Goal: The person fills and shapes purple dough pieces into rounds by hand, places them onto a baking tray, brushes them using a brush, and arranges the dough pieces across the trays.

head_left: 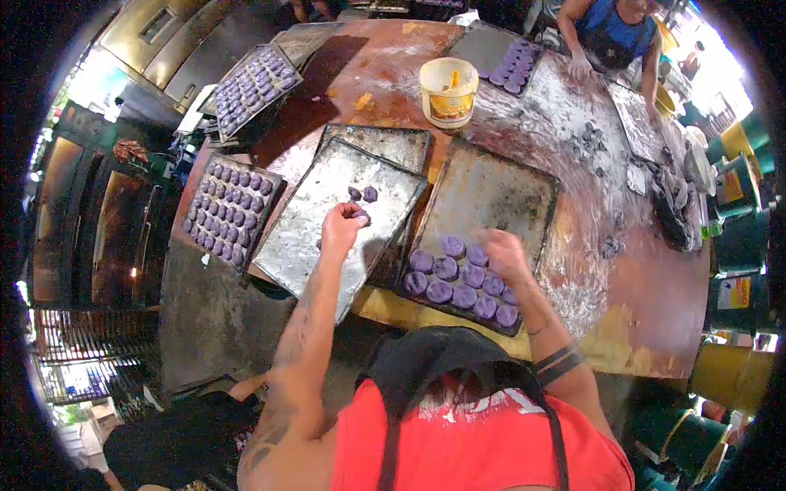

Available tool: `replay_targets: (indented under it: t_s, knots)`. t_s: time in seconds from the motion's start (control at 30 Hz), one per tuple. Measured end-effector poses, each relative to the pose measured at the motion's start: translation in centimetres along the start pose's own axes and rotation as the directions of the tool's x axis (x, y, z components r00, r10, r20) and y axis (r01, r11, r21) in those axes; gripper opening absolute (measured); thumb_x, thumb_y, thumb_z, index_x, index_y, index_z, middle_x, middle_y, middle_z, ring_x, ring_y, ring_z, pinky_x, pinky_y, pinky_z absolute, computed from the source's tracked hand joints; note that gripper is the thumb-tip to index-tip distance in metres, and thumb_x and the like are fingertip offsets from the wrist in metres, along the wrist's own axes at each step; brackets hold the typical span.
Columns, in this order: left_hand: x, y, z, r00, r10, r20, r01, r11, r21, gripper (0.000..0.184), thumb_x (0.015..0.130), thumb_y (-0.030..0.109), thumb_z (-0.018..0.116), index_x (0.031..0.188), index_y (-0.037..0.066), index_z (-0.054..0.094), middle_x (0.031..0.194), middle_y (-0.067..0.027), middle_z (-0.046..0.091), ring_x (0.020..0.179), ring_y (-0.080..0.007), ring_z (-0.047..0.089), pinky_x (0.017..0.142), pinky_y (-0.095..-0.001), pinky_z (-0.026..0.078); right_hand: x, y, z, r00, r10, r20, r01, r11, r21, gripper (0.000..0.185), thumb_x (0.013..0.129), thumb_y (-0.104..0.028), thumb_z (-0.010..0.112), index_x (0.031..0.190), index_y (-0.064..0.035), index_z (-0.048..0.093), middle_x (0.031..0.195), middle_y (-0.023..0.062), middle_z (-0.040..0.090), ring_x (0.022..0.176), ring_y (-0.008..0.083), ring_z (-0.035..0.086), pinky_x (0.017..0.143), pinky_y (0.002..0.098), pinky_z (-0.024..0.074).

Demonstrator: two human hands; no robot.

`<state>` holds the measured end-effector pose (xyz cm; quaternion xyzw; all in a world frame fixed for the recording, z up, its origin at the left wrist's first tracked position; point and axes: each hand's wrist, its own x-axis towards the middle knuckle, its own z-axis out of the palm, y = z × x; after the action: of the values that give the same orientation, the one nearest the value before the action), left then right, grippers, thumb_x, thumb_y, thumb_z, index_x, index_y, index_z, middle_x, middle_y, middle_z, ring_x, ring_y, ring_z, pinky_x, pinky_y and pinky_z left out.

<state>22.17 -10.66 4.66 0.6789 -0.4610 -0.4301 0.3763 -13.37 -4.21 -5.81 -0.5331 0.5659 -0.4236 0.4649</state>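
1. Head view: the left hand reaches over the silvery tray, its fingertips pinching a small purple piece. Two dark purple lumps lie on the tray just beyond them.
2. Head view: the right hand is over the darker tray, beside the flat purple rounds grouped at its near end. Motion blur hides its fingers, so I cannot tell whether they are released or clenched.
3. Head view: beyond these trays, a pale tub stands on the table. To the left, a tray of purple balls lies near the silvery tray; a second filled tray sits farther back. At the far right, a co-worker reaches toward a floured tray.
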Motion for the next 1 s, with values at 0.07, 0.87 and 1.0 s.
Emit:
replay_targets:
  t_s: [0.07, 0.87, 1.0]
  knots:
    - [-1.4, -0.5, 0.5, 0.997, -0.061, 0.053, 0.077, 0.917, -0.392, 0.023, 0.077, -0.003, 0.069, 0.098, 0.001, 0.06, 0.09, -0.007, 0.066, 0.082, -0.0155, 0.064, 0.074, -0.0265, 0.052, 0.3, -10.5, 4.8, 0.97, 0.082, 0.229, 0.002, 0.939, -0.345, 0.042, 0.086, -0.026, 0.066, 0.12, -0.0013, 0.061, 0.108, 0.0218, 0.067, 0.1, 0.0331, 0.064, 0.089, 0.0392, 0.0507]
    - [-9.1, 0.0, 2.3, 0.917, -0.021, 0.399, 0.329, 0.607, -0.723, 0.027, 0.089, 0.002, 0.062, 0.115, -0.002, 0.058, 0.108, -0.0095, 0.065, 0.091, -0.0172, 0.064, 0.079, -0.0291, 0.054, -1.4, -19.0, 10.8, 0.868, -0.4, 0.295, 0.491, 0.783, -0.381, 0.026, 0.08, -0.005, 0.066, 0.105, -0.0023, 0.066, 0.102, 0.0153, 0.066, 0.094, 0.0347, 0.063, 0.083, 0.0365, 0.0503]
    - [-8.9, 0.9, 5.6, 0.88, 0.001, 0.476, 0.393, 0.563, -0.727, 0.029, 0.09, 0.002, 0.062, 0.119, 0.001, 0.056, 0.112, -0.008, 0.062, 0.093, -0.0142, 0.062, 0.082, -0.0289, 0.054, -2.6, -18.6, 8.5, 0.865, -0.455, 0.213, 0.502, 0.756, -0.421, 0.032, 0.078, -0.003, 0.065, 0.11, -0.0022, 0.066, 0.107, 0.0159, 0.063, 0.099, 0.034, 0.061, 0.084, 0.0371, 0.0502]
